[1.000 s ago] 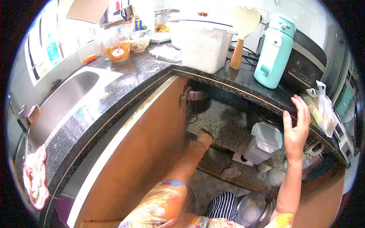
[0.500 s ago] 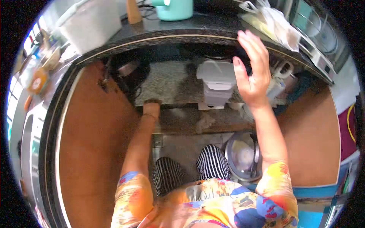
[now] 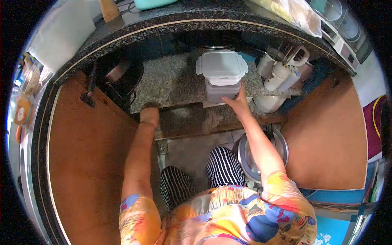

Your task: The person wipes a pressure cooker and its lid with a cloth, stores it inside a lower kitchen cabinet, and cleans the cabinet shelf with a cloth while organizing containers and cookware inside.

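Observation:
A stack of plastic food containers, the top one with a pale clip-on lid (image 3: 223,65), stands on the granite shelf (image 3: 163,77) inside the cabinet. My right hand (image 3: 238,103) grips the right front corner of the lower container (image 3: 220,92), thumb across its front and fingers along its side. At the shelf's front edge on the left, my left hand (image 3: 150,116) is closed over a small brownish patch; what it holds is hard to make out.
White jars and a white hand mixer (image 3: 279,75) stand right of the containers. Dark pans (image 3: 122,81) lie at left. Cabinet doors hang open on both sides. A glass-lidded pot (image 3: 248,157) sits below my right forearm. Overhead runs the granite countertop edge (image 3: 175,27).
My right hand has come down from its raised, open pose and taken hold of the lower container. My left hand stays at the shelf edge. The view has shifted slightly.

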`<move>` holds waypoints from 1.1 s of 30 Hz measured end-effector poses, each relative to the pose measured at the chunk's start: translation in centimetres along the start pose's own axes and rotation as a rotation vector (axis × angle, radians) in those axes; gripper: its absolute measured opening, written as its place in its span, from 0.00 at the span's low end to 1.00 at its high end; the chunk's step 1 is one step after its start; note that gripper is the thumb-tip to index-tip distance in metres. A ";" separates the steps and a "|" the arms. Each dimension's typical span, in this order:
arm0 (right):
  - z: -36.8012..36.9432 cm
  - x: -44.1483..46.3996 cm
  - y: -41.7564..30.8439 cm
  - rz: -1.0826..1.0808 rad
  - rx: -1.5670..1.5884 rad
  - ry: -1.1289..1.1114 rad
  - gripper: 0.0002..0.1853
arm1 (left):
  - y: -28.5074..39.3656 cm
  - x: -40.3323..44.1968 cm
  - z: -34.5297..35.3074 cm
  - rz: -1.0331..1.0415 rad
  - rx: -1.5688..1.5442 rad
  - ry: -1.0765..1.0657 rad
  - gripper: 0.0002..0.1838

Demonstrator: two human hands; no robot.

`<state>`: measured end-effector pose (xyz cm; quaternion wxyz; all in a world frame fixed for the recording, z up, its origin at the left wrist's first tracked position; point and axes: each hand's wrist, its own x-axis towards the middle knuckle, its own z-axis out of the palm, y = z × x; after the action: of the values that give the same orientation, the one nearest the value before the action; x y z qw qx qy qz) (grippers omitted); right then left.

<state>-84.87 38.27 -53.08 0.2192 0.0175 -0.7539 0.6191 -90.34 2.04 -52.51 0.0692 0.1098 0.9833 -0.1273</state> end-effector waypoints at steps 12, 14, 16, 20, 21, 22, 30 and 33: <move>0.4 -1.3 -1.3 0.071 0.040 0.046 0.49 | 0.2 0.4 -1.3 -0.008 0.004 -0.102 0.07; 0.0 -2.1 -2.0 0.044 0.088 0.061 0.47 | -0.2 1.0 0.7 -0.022 -0.007 0.001 0.09; -0.7 -1.7 -3.0 0.078 0.049 0.027 0.42 | -0.2 -0.1 -0.4 -0.032 -0.035 -0.025 0.13; -1.6 -0.7 -2.8 0.333 0.338 0.055 0.31 | -1.3 0.7 -0.9 0.019 -0.181 0.012 0.25; -1.5 -0.5 -2.1 0.305 0.282 0.062 0.30 | -0.4 1.0 -2.5 -0.032 -0.341 0.043 0.27; -1.4 -0.5 -1.2 0.280 0.225 0.071 0.30 | 0.8 0.7 -5.0 -0.080 -0.503 0.070 0.30; -0.6 0.2 -3.3 0.465 0.326 0.135 0.29 | 10.5 3.6 -16.5 -0.038 -1.651 0.016 0.37; -0.6 0.3 -4.7 0.525 0.333 0.147 0.29 | 12.2 5.4 -17.4 -0.028 -1.483 -0.010 0.33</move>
<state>-83.59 37.83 -48.51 0.0999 -0.1865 -0.6033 0.7690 -94.55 19.28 -39.60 0.1283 0.0213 0.8120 0.5689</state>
